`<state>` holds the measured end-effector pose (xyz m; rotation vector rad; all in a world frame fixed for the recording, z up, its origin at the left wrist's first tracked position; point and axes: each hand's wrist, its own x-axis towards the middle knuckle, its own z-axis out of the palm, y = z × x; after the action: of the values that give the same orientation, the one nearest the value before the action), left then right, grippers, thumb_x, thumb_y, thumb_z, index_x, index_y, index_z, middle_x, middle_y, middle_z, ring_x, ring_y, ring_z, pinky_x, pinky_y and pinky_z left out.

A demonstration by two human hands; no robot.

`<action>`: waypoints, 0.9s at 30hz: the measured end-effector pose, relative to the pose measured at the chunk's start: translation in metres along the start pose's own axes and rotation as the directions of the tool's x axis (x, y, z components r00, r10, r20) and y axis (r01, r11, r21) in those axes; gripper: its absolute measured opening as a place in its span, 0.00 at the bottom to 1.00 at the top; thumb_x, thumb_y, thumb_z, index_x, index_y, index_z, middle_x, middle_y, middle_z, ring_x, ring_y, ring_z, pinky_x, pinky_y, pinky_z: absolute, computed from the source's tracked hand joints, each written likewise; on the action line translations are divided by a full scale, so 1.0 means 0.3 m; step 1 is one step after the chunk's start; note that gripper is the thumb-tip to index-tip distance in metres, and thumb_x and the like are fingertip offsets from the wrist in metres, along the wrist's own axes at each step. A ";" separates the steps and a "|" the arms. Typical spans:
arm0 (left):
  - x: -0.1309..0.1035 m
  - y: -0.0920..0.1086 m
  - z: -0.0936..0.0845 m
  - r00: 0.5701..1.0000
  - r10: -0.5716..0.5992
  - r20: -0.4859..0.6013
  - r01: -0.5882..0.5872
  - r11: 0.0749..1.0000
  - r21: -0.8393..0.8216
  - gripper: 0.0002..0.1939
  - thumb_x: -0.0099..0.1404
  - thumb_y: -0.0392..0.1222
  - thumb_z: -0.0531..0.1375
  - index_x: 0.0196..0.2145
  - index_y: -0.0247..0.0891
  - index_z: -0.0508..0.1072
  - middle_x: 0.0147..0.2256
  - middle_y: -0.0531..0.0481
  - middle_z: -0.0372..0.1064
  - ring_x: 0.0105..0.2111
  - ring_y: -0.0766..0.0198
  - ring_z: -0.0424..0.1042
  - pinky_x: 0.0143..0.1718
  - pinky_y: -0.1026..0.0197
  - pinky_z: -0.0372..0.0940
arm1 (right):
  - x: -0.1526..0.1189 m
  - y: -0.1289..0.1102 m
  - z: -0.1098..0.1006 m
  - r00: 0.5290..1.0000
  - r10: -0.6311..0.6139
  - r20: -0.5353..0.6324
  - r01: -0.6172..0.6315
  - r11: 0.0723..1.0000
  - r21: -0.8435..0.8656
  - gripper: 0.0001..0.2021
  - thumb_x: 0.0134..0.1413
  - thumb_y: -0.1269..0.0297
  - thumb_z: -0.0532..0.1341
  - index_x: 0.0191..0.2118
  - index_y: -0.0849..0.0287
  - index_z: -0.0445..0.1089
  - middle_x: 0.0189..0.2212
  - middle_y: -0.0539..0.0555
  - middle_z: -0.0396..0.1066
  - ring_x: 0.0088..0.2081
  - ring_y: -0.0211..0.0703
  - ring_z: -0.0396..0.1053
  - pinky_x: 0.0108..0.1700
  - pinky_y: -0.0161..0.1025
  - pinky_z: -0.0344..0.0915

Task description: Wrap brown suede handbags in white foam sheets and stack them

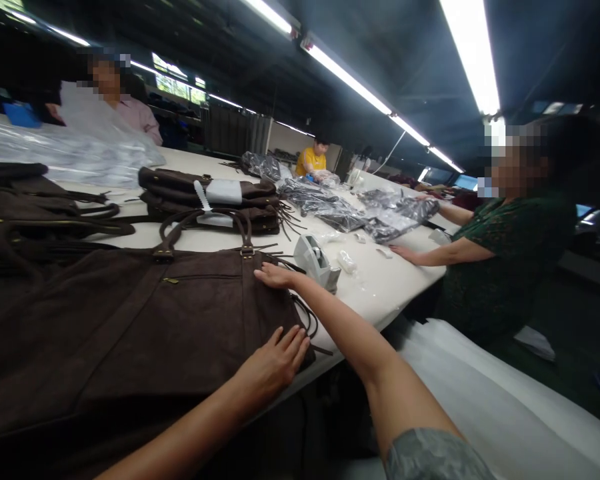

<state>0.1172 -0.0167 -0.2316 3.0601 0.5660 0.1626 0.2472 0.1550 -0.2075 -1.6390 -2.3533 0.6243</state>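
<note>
Under both hands (pixel 280 360) (pixel 277 275), brown bag (pixel 175 327), contents hidden

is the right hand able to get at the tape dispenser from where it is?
Probably yes. The right hand lies open on the brown bag, close beside the tape dispenser; only thin dark cords appear to lie between.

Tape dispenser (pixel 314 262) beyond the large bag (pixel 180 327), on the table (pixel 375 287).
</note>
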 end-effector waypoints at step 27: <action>-0.796 -0.121 -0.182 0.107 -0.849 -0.517 0.889 0.315 -0.332 0.14 0.65 0.27 0.50 0.32 0.38 0.74 0.34 0.45 0.72 0.39 0.54 0.70 0.45 0.51 0.66 | -0.044 -0.050 0.111 0.990 0.004 -0.141 -0.078 0.850 -0.522 0.26 0.62 0.60 0.50 0.63 0.63 0.62 0.64 0.63 0.59 0.65 0.51 0.57 0.64 0.51 0.55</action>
<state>-0.1232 -0.0678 -0.2023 1.9704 2.3188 1.1134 0.2260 0.1307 -0.2294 -1.8648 -2.5321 -0.1584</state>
